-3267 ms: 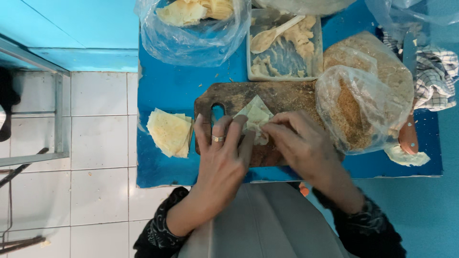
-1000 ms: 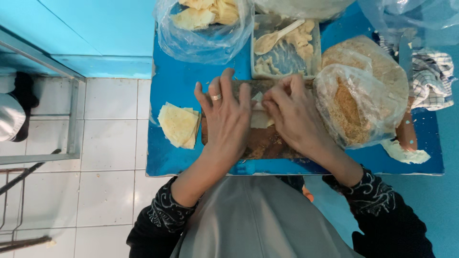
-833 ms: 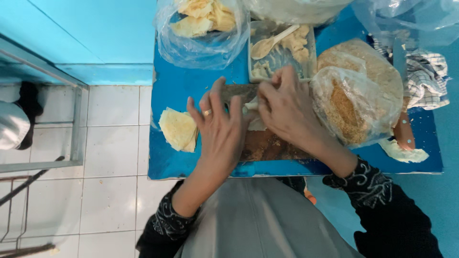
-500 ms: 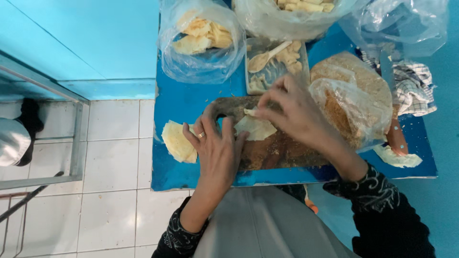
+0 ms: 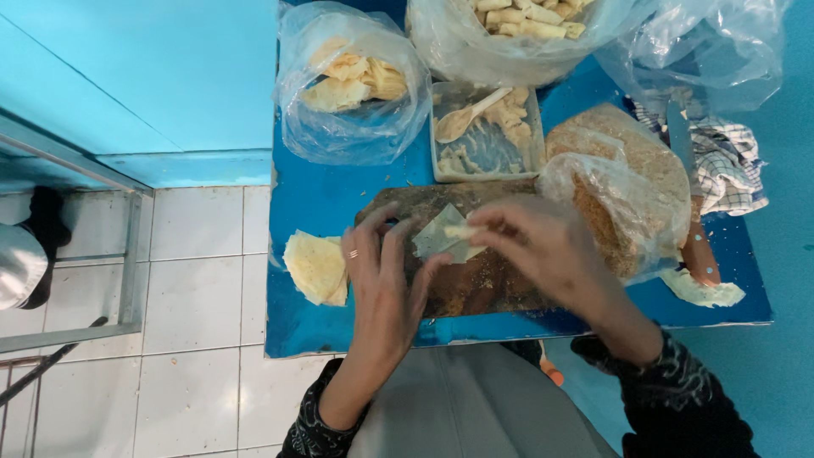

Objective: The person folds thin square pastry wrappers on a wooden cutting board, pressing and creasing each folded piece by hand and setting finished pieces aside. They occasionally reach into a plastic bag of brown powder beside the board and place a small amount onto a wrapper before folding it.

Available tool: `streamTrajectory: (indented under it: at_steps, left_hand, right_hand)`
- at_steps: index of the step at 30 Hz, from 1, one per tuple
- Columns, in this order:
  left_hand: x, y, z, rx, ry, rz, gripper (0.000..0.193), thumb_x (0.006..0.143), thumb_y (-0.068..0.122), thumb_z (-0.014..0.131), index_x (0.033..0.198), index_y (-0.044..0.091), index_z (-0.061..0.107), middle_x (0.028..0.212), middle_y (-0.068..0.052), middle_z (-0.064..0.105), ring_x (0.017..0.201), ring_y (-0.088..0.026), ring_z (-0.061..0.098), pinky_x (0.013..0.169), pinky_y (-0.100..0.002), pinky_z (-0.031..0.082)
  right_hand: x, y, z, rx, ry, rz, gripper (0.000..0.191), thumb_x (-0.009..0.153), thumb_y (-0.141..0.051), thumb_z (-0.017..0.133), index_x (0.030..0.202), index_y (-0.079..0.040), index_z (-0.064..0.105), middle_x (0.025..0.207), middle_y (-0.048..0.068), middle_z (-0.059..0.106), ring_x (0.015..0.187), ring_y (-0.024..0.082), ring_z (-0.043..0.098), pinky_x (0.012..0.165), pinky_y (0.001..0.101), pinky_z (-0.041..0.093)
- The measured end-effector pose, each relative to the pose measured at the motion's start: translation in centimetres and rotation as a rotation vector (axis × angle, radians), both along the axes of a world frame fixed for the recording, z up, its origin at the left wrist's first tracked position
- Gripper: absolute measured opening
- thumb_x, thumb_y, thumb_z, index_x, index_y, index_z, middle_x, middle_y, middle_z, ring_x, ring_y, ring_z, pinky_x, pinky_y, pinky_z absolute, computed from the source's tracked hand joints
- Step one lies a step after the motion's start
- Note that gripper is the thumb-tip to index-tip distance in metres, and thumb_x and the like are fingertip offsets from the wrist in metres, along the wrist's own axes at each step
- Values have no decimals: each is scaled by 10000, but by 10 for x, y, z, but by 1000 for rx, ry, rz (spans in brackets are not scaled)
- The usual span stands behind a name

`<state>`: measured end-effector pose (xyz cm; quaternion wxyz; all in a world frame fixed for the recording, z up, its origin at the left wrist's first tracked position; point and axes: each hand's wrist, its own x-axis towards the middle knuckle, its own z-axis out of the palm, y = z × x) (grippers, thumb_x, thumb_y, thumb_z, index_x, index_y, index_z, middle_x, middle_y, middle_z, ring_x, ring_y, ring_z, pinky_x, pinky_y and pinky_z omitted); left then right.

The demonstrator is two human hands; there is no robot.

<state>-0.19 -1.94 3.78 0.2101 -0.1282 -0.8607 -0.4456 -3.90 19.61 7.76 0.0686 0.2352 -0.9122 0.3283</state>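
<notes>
I am holding 1 thin wrapper [image 5: 439, 240] flat on the wooden board [image 5: 475, 288]: my left hand [image 5: 383, 280] is pressing with spread fingers, my right hand [image 5: 543, 246] is pinching filling onto it. I judge wrapping unstarted; rolled pieces are filling the far bag [image 5: 526, 25].

Left hand [image 5: 383, 276] lies flat, fingers spread, on the wooden board [image 5: 475, 284]. Right hand [image 5: 543, 246] hovers over the board, fingertips pinched.
</notes>
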Motion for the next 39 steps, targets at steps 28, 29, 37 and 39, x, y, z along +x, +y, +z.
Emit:
streamTrajectory:
  at_steps: [28, 29, 37, 39]
  left_hand:
    - [1, 31, -16, 409, -304, -163, 163, 881, -45, 782, 1027, -9, 719, 1104, -80, 727, 922, -146, 721, 723, -224, 573]
    - [2, 35, -17, 384, -267, -143, 157, 895, -41, 772, 1034, -12, 707, 1109, -77, 725, 953, -150, 726, 762, -227, 581]
    - [10, 47, -32, 924, -539, -336, 192, 915, -59, 725, 1107, -53, 719, 1131, -141, 726, 927, -200, 747, 825, -321, 631]
    - [7, 49, -36, 1025, -657, -355, 205, 920, -66, 717, 1124, -67, 713, 1100, -167, 736, 911, -225, 759, 822, -350, 640]
  right_hand:
    - [43, 30, -45, -495, -121, 72, 543, 978, -73, 740, 1458, -119, 490, 1419, 115, 623, 1373, 286, 615, 1022, 414, 571]
    - [44, 35, -44, -437, -100, 34, 465, 997, -75, 733, 1420, -141, 553, 1411, 74, 649, 1384, 274, 627, 1037, 414, 570]
    - [43, 63, -34, -280, 103, -140, 375, 931, -81, 751, 1290, -114, 648, 1431, 159, 571, 1246, 273, 665, 941, 338, 618]
    - [47, 65, -30, -310, 117, -192, 389, 926, -73, 775, 1297, -100, 661, 1332, 88, 710, 1196, 247, 728, 943, 331, 611]
